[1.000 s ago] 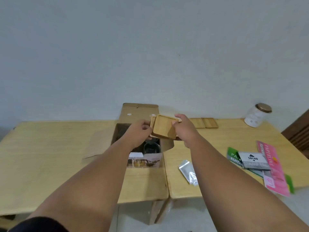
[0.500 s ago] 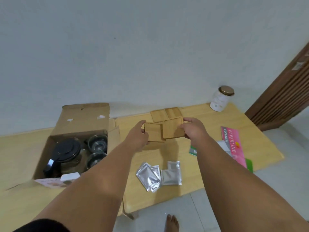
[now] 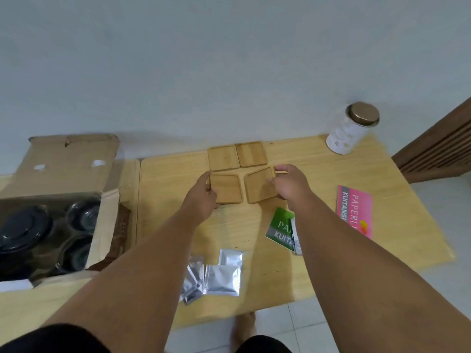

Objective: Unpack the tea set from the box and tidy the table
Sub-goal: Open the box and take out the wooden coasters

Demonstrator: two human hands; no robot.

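Note:
Two square wooden coasters (image 3: 223,158) (image 3: 251,154) lie side by side near the wall on the light wooden table (image 3: 318,250). Just in front of them, my left hand (image 3: 204,197) grips the left edge of a third coaster (image 3: 228,188) that rests flat. My right hand (image 3: 290,186) holds a fourth coaster (image 3: 260,188) by its right edge; that one is tilted, its right side raised. An open cardboard box (image 3: 66,161) at the left holds a black-lidded teapot (image 3: 20,228) and glass cups (image 3: 81,215).
Silver foil sachets (image 3: 224,273) lie near the table's front edge. A green booklet (image 3: 280,229) and a pink one (image 3: 354,210) lie to the right. A white jar with a brown lid (image 3: 351,128) stands at the back right. A wooden slatted panel (image 3: 438,149) is beyond the table's right side.
Both hands carried the coasters from above the box to the right table, split them apart and lowered them in front of the two that lie there.

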